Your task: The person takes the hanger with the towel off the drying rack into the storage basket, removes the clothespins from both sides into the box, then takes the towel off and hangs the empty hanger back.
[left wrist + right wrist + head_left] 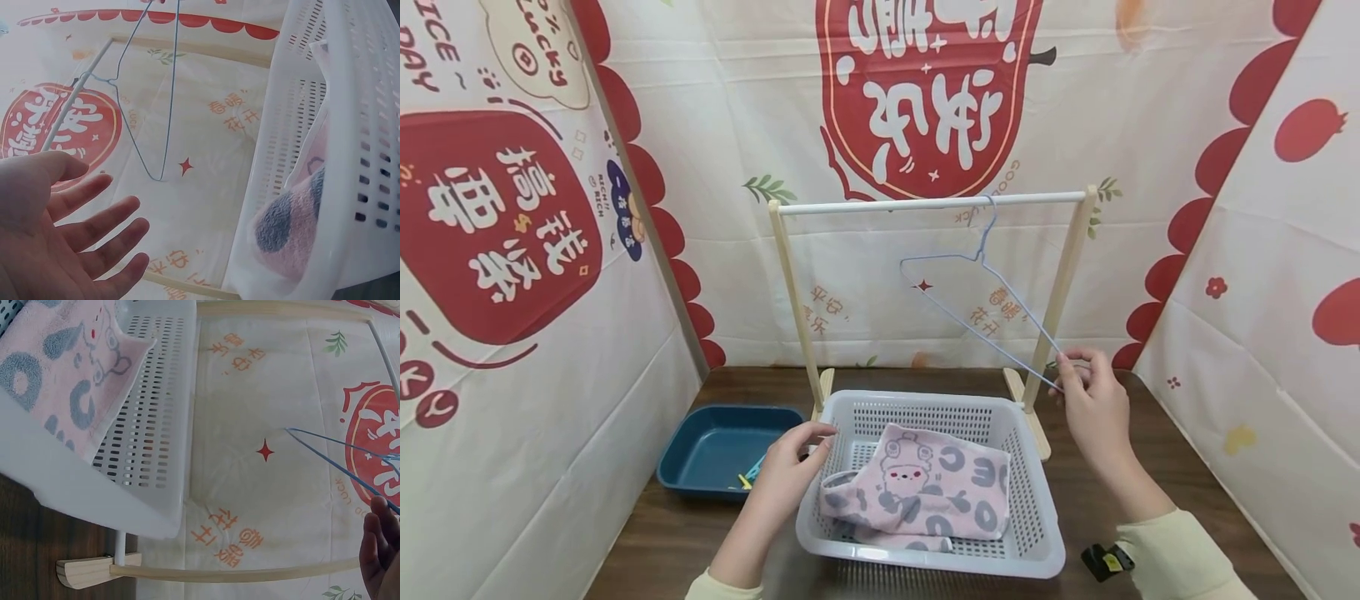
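Note:
A thin blue wire clothes hanger point(982, 260) hangs tilted, its hook at the white rail point(880, 205) of a wooden rack. My right hand point(1093, 406) pinches the hanger's lower right corner, beside the rack's right post. In the right wrist view, the fingertips point(379, 509) show on the blue wire. My left hand point(790, 468) hovers by the left rim of the white basket point(1045, 533), fingers spread and holding nothing, as the left wrist view also shows. Inside the basket lies a pink towel point(925, 483) with grey letters and a cartoon face, partly folded over.
Left of the basket is a dark blue tray point(688, 458) with small yellow and light blue pieces in it, partly behind my left hand. A small black object point(1105, 562) lies by my right sleeve. Printed cloth walls point(1262, 250) enclose the wooden table point(632, 550).

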Available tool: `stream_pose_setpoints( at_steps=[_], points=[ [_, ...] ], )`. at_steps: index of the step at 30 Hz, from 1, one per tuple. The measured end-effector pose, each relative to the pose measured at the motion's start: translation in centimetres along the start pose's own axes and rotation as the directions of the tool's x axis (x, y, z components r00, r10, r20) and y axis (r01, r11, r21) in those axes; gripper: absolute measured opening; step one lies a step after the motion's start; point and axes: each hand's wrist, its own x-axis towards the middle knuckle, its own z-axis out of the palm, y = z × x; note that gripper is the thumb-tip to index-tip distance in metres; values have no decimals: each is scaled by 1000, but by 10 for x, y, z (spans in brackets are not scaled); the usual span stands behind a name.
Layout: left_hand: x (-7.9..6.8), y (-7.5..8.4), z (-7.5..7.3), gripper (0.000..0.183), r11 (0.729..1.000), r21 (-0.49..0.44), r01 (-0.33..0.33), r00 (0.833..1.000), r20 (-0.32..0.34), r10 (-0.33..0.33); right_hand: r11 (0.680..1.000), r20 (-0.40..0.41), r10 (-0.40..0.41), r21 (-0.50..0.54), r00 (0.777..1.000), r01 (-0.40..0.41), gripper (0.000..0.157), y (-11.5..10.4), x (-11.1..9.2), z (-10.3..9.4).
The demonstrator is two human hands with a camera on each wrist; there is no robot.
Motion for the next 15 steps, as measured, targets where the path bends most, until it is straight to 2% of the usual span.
stream_pose_setpoints(
  at_steps=[4,10,15],
  points=[
    [-1,-3,-3,20,1000,10,18,999,-28,-18,999,-26,-22,-41,999,21,31,4,-5,-2],
    [1,-5,-11,22,996,92,-2,997,-78,9,986,-84,-90,-145,992,77,33,12,-13,-8],
    [7,-4,-19,31,987,160,5,994,-107,12,978,-102,-163,-148,981,147,36,18,-14,-15]
  ],
)
